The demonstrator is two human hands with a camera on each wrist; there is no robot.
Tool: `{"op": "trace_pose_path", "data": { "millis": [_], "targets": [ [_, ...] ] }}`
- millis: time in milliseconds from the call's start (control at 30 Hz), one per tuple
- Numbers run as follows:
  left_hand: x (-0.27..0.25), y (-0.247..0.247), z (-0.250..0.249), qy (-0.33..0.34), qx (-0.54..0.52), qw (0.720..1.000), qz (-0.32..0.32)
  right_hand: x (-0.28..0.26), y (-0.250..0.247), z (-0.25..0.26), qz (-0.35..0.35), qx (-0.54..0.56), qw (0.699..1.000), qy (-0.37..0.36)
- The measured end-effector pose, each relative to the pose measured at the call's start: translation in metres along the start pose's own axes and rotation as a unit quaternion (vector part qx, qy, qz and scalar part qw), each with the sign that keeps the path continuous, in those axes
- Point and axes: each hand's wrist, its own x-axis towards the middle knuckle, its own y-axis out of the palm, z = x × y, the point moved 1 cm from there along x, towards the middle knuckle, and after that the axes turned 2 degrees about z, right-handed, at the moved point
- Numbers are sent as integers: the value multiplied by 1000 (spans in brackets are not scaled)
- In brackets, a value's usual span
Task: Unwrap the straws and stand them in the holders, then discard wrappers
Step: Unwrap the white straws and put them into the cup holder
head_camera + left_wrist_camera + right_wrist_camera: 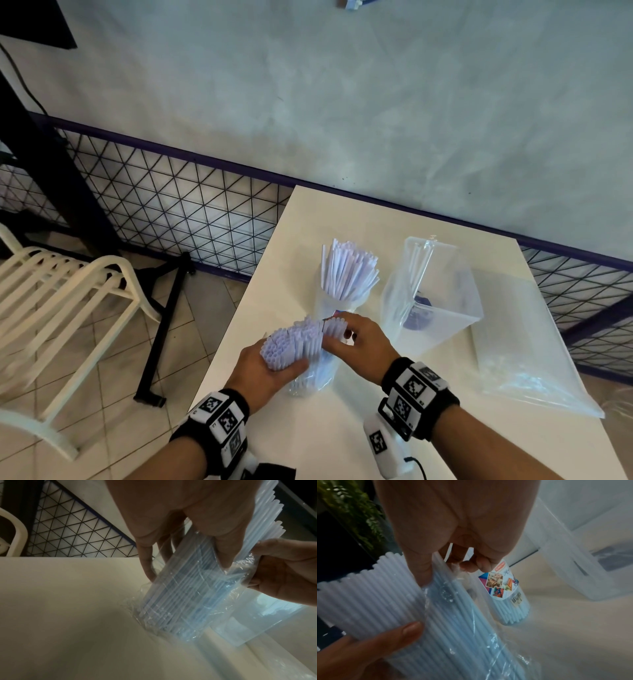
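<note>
Straws (294, 344), white, form a bundle standing tilted between both hands, the lower part sheathed in a clear plastic wrapper (180, 601) whose bottom touches the white table (308, 428). Left hand (263, 370) grasps the bundle near its bare top, thumb across the straws. Right hand (359, 346) pinches the wrapper edge with curled fingers. Just beyond the hands stands a round clear holder (337, 301) filled with upright straws; to the right of the right hand, a square clear holder (442, 308) with a few straws. Farther right lies a loose clear plastic bag (534, 359).

White straw bundle (294, 346) half out of clear wrapper (228, 599)
</note>
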Motion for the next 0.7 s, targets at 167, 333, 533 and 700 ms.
{"op": "trace_pose_path", "data": {
  "millis": [167, 333, 533, 700],
  "targets": [
    [3, 0, 1, -5, 1, 1000, 4, 4, -5, 13, -23, -48, 998, -42],
    [6, 0, 5, -14, 0, 1000, 0, 11, -16, 26, -31, -58, 996, -52],
    [9, -1, 8, -10, 6, 1000, -1, 20, -27, 37, 13, -15, 999, -28],
    [10, 0, 8, -9, 9, 1000, 1, 26, -29, 45, 41, -30, 998, -34]
  ]
}}
